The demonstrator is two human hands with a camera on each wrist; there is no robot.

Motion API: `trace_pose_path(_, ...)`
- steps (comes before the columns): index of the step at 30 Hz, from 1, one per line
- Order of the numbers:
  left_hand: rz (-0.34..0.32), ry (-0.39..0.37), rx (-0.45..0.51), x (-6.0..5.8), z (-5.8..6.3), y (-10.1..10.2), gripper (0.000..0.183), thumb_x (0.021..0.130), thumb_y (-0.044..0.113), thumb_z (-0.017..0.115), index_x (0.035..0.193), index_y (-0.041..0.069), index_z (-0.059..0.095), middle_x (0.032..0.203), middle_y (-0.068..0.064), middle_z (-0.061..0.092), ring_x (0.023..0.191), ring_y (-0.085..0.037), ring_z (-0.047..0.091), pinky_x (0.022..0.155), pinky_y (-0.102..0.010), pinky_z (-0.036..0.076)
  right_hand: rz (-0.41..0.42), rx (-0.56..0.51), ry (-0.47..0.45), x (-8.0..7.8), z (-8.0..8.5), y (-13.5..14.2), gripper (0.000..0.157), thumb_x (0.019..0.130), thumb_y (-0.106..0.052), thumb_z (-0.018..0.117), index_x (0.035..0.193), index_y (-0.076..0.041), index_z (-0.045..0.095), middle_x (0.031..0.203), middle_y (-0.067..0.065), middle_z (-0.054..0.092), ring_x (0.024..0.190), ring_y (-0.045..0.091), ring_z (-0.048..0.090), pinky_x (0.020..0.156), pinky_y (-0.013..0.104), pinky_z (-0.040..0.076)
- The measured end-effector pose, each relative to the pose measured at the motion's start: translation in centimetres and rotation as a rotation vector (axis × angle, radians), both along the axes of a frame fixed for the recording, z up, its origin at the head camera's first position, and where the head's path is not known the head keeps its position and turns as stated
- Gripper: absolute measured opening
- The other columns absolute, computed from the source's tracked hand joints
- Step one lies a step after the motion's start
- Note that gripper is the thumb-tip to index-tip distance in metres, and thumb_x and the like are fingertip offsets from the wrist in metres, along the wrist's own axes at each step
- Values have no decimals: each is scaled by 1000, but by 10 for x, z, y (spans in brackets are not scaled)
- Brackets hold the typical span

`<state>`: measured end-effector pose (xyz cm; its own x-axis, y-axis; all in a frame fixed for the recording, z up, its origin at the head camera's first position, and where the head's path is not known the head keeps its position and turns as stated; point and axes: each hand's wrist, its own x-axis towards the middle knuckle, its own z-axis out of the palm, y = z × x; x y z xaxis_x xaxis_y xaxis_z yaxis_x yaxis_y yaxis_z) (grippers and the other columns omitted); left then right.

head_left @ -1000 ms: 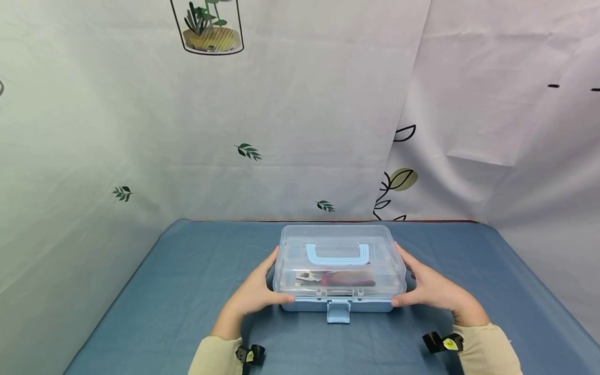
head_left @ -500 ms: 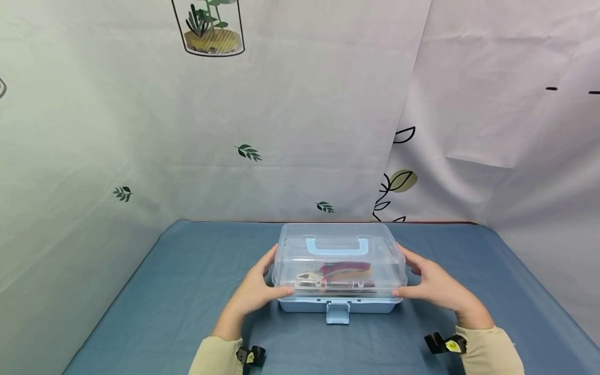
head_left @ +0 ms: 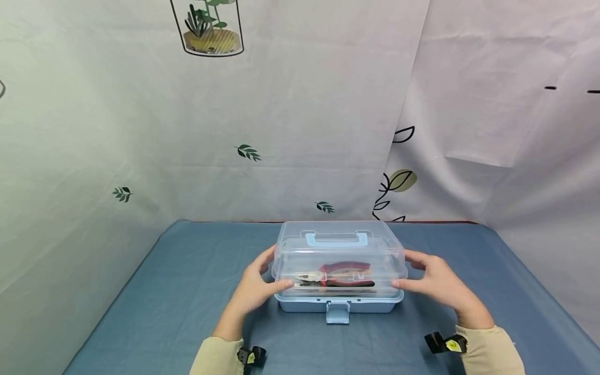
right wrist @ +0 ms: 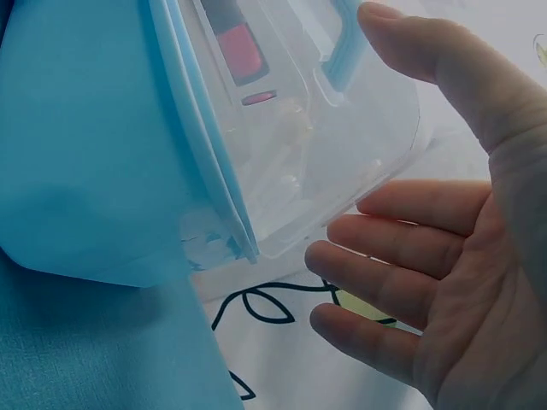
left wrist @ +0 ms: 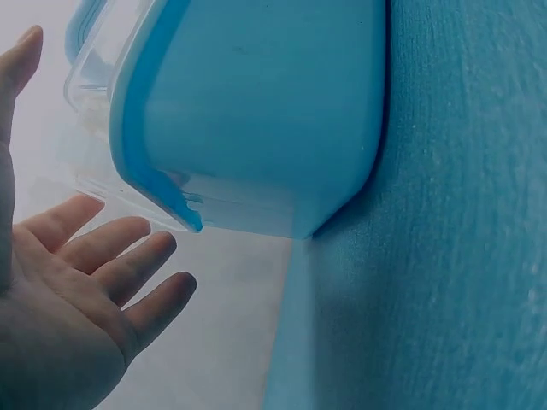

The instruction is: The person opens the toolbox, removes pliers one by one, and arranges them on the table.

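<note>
A light blue toolbox base (head_left: 309, 305) stands on the table, its front latch (head_left: 338, 312) hanging down unfastened. Its clear lid (head_left: 290, 245), with a blue handle (head_left: 336, 240) on top, is tilted up at the front. Through the plastic show pliers (head_left: 346, 267) with red and black handles. At the lid's left front corner my left hand (head_left: 253, 286) holds on, thumb in front and fingers along the side. My right hand (head_left: 440, 284) grips the opposite corner the same way. In the left wrist view the lower fingers (left wrist: 141, 290) are spread beside the box.
Blue cloth (head_left: 197, 302) covers the table. A pale printed curtain (head_left: 300, 104) hangs behind and on both sides, close to the table's back edge. Black straps with small devices sit on both wrists.
The lid's front edge has risen from the base, and both thumbs have moved up with it. More of the pliers shows now. The base has stayed in place.
</note>
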<state>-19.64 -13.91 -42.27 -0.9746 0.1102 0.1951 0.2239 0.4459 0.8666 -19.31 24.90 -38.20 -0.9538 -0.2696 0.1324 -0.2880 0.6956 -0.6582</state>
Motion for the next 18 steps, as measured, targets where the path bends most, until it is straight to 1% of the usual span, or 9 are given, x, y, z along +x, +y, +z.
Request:
trace_pose_path(8, 39, 27, 25, -1, -3, 0, 83, 69, 30, 83, 141, 15, 46, 142, -9, 48, 132, -29, 43, 108, -52, 35, -44, -13, 49, 1, -2, -2, 68, 75, -36, 79, 128, 1, 57, 127, 23, 58, 111, 45, 56, 82, 54, 52)
trace_pose_path(13, 72, 42, 43, -2, -4, 0, 77, 70, 30, 83, 138, 14, 49, 141, -8, 50, 129, -34, 46, 104, -54, 39, -78, -35, 71, 3, -1, -4, 69, 75, -36, 79, 129, 1, 56, 126, 23, 58, 110, 44, 56, 80, 54, 52)
trace_pose_path(18, 78, 76, 59, -2, -2, 0, 72, 73, 27, 81, 136, 11, 51, 139, -10, 52, 125, -36, 49, 101, -55, 41, -113, -57, 90, 2, -4, -4, 70, 75, -37, 78, 131, 0, 54, 127, 22, 58, 109, 41, 56, 80, 54, 52)
